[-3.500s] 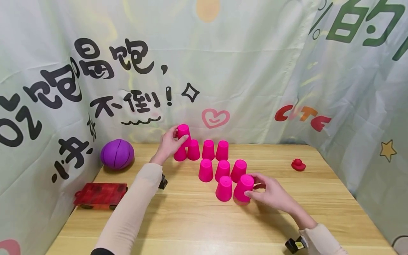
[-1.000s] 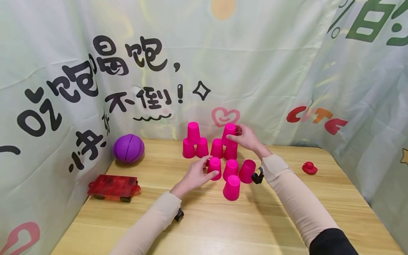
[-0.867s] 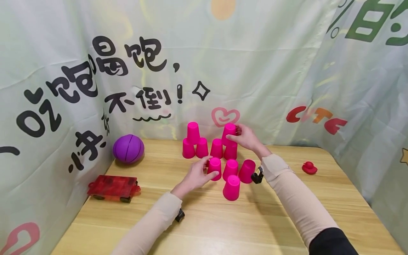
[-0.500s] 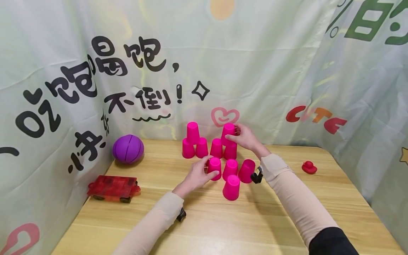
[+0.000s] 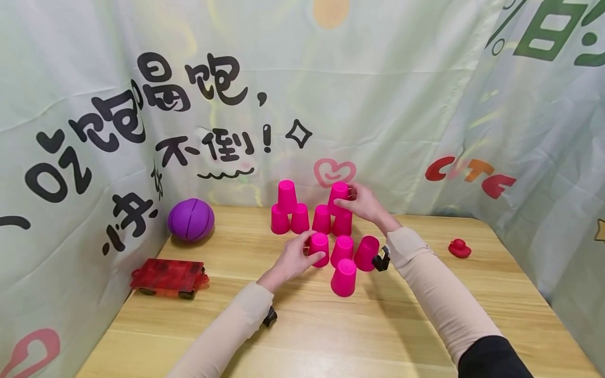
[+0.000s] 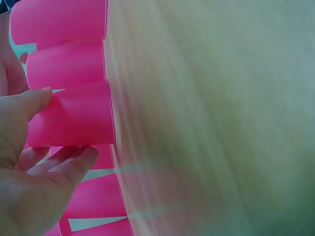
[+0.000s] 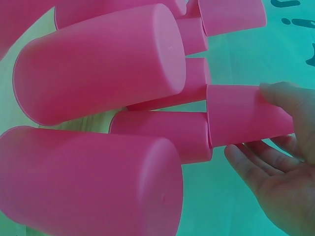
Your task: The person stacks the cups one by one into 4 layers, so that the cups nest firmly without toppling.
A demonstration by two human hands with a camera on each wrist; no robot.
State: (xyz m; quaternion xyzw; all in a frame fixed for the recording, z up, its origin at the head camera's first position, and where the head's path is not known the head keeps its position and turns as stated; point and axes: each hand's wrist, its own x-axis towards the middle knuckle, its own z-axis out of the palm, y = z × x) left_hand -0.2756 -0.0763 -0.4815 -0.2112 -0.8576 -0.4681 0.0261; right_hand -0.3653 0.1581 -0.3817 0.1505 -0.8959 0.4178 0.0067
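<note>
Curtain (image 5: 387, 105) is hanging far, reading "CUTE" right, "不倒!" left. Table (image 5: 312, 336) is supporting pink cups (image 5: 343, 278). Right hand (image 5: 363, 202) is gripping the upper cup (image 5: 337, 194) atop the far right pair (image 5: 322, 220); left hand (image 5: 290, 262) is gripping the middle row's left cup (image 5: 319, 247).

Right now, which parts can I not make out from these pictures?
Insides of the cups: head view, hidden by their own walls, as they stand mouth down.
Some fingers of the right hand: head view, hidden by the upper cup it holds.
Wrist of the left hand: left wrist view, cut off by the left edge.
Small red thing: head view, too small to say what it is.
</note>
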